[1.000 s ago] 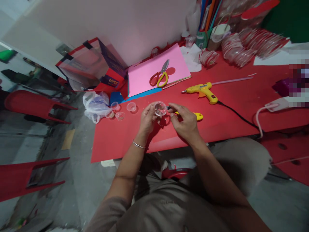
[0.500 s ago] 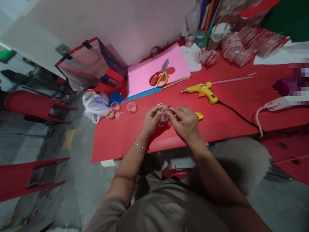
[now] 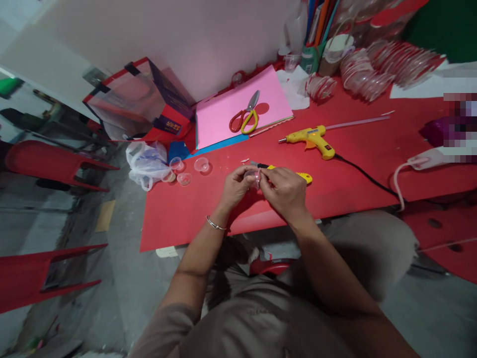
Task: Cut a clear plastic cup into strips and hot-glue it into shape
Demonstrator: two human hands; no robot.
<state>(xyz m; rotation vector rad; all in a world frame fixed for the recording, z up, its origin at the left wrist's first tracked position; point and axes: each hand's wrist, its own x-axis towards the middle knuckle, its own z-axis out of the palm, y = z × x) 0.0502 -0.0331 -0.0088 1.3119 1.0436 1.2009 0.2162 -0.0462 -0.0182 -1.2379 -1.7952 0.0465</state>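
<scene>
Just above the red table (image 3: pixel 175 214), a small clear plastic cup (image 3: pixel 255 177) is held between my two hands. My left hand (image 3: pixel 236 188) is closed with its thumb and fingers around the cup's left side. My right hand (image 3: pixel 285 190) pinches the rim on the right; its fingertips partly hide the cup. Beyond and partly behind my right hand lies a yellow utility knife (image 3: pixel 306 178), its middle covered by the hand. Several similar clear cups (image 3: pixel 201 165) rest on the table to the left.
A yellow glue gun (image 3: pixel 312 139) with a black cord lies right of centre. Scissors (image 3: pixel 246 117) rest on pink paper (image 3: pixel 214 117). A white plastic bag (image 3: pixel 147 164) and a shopping bag (image 3: pixel 130 104) stand left. Stacked clear lids (image 3: pixel 361 74) lie at the back right.
The cup has been turned between my hands, so its rim now faces my right hand. My right hand has shifted slightly, and more of the utility knife shows.
</scene>
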